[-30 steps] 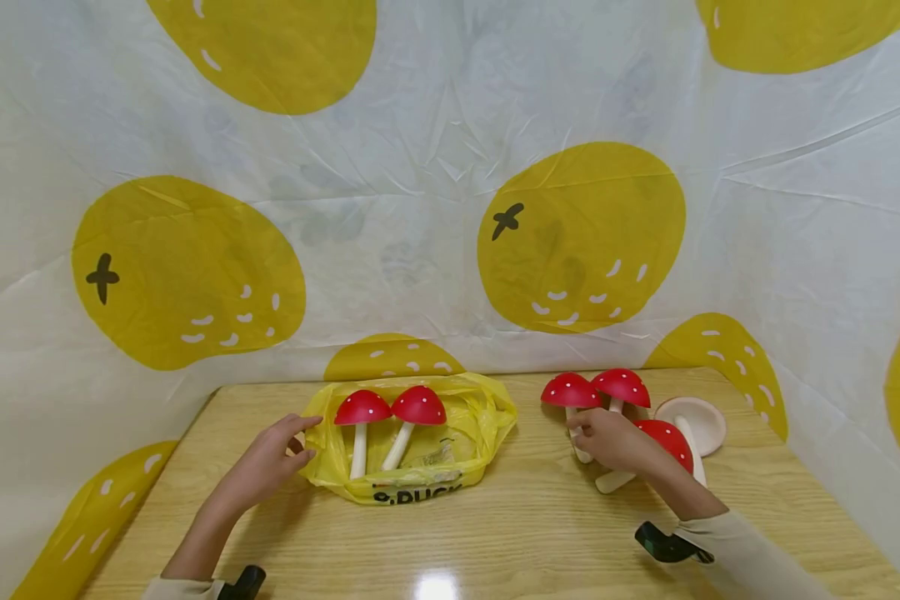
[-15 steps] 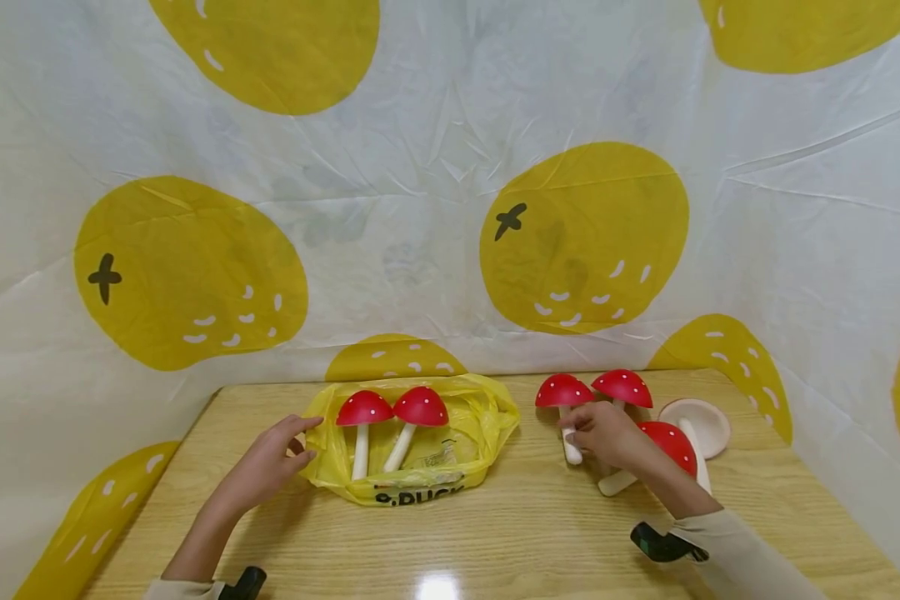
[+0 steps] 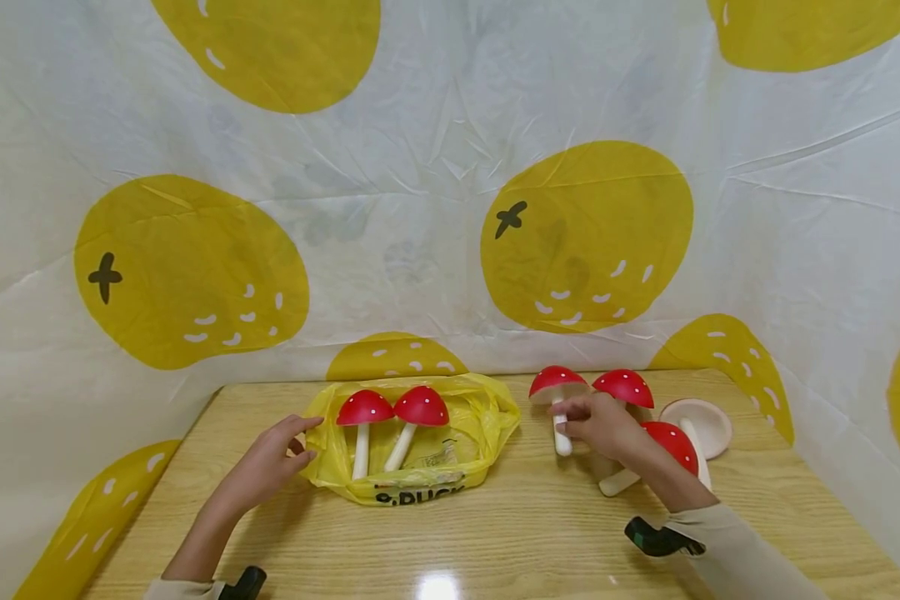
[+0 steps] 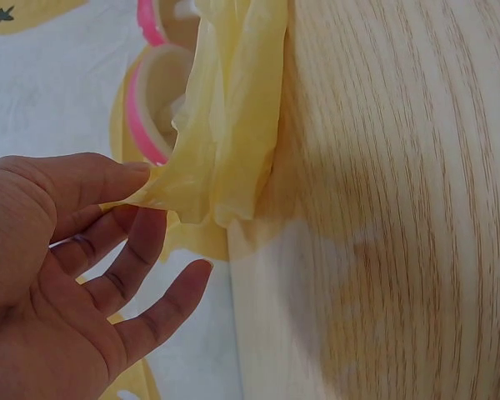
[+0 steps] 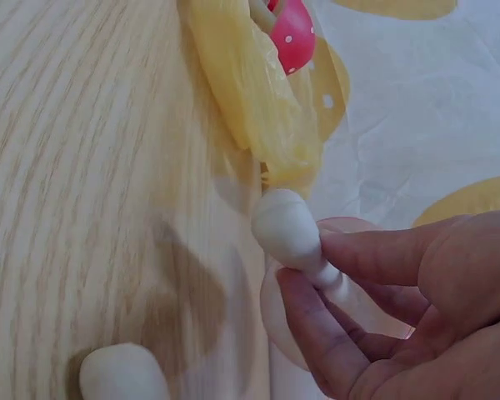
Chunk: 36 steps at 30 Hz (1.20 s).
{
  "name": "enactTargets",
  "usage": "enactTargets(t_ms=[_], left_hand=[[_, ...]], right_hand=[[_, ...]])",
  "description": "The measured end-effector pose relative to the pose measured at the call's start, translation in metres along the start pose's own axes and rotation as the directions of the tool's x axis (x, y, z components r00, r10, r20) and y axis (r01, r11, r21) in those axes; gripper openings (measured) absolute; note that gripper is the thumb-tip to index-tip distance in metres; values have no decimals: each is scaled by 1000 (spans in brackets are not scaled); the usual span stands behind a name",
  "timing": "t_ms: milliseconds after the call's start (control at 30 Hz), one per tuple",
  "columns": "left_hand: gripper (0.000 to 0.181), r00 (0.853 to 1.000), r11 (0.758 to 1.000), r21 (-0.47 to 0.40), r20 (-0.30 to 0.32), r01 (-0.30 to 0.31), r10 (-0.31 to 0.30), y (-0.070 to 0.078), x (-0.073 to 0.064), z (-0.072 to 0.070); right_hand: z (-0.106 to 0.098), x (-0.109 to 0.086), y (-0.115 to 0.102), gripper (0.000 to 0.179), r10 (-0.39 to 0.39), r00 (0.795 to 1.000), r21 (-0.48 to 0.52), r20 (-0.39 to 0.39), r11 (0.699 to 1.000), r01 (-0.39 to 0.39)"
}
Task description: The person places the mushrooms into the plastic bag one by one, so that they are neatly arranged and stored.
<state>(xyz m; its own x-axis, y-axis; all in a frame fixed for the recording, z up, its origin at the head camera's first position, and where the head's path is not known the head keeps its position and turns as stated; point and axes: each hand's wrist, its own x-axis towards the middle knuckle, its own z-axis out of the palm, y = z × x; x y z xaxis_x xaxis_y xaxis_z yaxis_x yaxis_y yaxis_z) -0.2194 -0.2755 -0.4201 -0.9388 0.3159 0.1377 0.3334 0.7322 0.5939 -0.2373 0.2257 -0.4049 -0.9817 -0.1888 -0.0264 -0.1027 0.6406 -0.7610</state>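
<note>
My left hand (image 3: 266, 462) pinches the left rim of a yellow plastic bag (image 3: 498, 417) between thumb and fingertips; the left wrist view shows the bag's thin film (image 4: 233, 125) drawn to a point there. Two toy mushrooms with white-dotted red caps, one on the left (image 3: 364, 407) and one beside it (image 3: 422, 407), lie in the bag's wide mouth. To the right of the bag, my right hand (image 3: 603, 429) pinches a third toy mushroom (image 3: 555, 382) by its white stem (image 5: 287, 229), cap upward, its pale underside partly showing.
Behind and beside my right hand lie more toy mushrooms: a red-capped one (image 3: 624, 387), another under my wrist (image 3: 671, 446), and one with its pale underside (image 3: 708, 427) turned up. A white sheet with yellow fruit print (image 3: 390, 250) hangs around the wooden table (image 3: 345, 550).
My right hand has moved the held mushroom a little left, away from the others, and up, tilting its cap so the underside shows. My left hand keeps its place at the bag.
</note>
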Motion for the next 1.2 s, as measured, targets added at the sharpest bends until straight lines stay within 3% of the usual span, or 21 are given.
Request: enactTargets(t_ms=[500,700,967,1200], left_hand=[[49,1000,1000,-16,13,-1,1,2,0,-3],[50,1000,1000,-16,18,-1,2,3,-1,-4],[50,1000,1000,-15,26,12,-12,3,0,-3],[50,999,1000,-14,33,12,-12,3,1,-4]], right_hand=[[7,7,-27,29,-111,994,106,-24,988,113],[15,9,-41,29,-138,990,131,-20,982,139],[29,15,-55,26,-191,982,89,-12,978,191],[44,20,-67,25,-202,979,153,11,968,198]])
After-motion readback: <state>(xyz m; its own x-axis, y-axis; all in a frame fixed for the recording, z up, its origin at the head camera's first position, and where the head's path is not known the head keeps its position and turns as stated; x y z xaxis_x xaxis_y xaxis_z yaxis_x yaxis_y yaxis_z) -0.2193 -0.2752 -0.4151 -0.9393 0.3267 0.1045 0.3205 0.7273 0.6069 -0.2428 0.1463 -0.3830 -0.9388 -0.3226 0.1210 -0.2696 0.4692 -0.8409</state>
